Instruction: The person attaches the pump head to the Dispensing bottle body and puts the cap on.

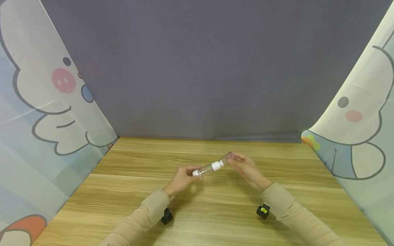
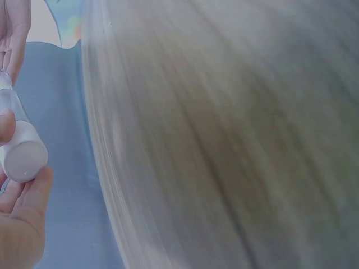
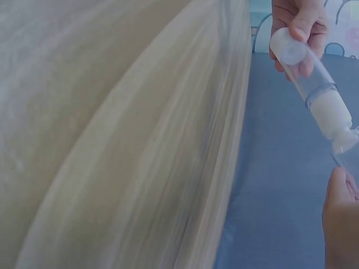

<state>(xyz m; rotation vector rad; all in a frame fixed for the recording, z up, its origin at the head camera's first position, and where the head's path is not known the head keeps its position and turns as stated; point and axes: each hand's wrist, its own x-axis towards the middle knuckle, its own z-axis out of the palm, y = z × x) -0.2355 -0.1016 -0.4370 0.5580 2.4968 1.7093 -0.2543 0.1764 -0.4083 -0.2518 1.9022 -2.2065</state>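
Observation:
A clear spray bottle (image 1: 206, 169) with a white base and a white collar (image 3: 330, 112) is held slantwise above the table, its collar end higher and to the right. My left hand (image 1: 181, 178) grips it around the white base (image 2: 25, 159), thumb on one side and fingers on the other. With fingertips and thumb, my right hand (image 1: 248, 172) pinches a clear cap (image 1: 227, 159) at the nozzle end. The white nozzle (image 3: 343, 138) shows between collar and cap; how far the cap covers it, I cannot tell.
Below the hands lies a wood-grain table (image 1: 138, 191). A grey cloth (image 1: 197, 68) hangs behind it, and cartoon-printed curtains (image 1: 37, 136) stand along both sides. A small black device (image 1: 167, 217) hangs at each wrist.

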